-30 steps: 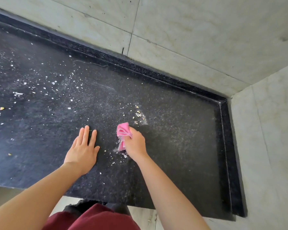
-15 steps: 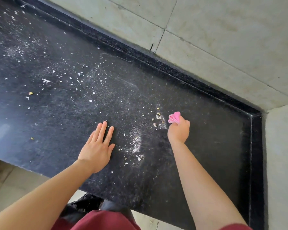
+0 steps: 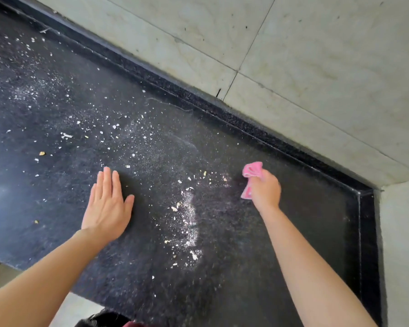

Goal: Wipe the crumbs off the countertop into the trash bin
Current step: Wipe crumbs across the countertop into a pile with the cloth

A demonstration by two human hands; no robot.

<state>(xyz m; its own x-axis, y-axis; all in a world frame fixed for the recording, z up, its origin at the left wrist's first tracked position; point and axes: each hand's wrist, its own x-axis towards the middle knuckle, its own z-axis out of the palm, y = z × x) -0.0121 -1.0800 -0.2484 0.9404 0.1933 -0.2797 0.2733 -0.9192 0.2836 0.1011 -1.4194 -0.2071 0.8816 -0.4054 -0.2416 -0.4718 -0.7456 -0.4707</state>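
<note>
The right hand (image 3: 266, 191) curls its fingers tightly round a crumpled pink cloth (image 3: 252, 171), whose lower end meets the black speckled stone countertop (image 3: 293, 232) toward the far right corner. The left hand (image 3: 106, 206) lies flat on the counter, fingers straight and together. A curved band of pale crumbs and powder (image 3: 189, 220) lies between the hands, and more are scattered to the far left. Pale marbled wall tiles (image 3: 316, 55) rise behind.

Crumbs (image 3: 187, 215) lie on the countertop (image 3: 293, 227), between the hands.
</note>
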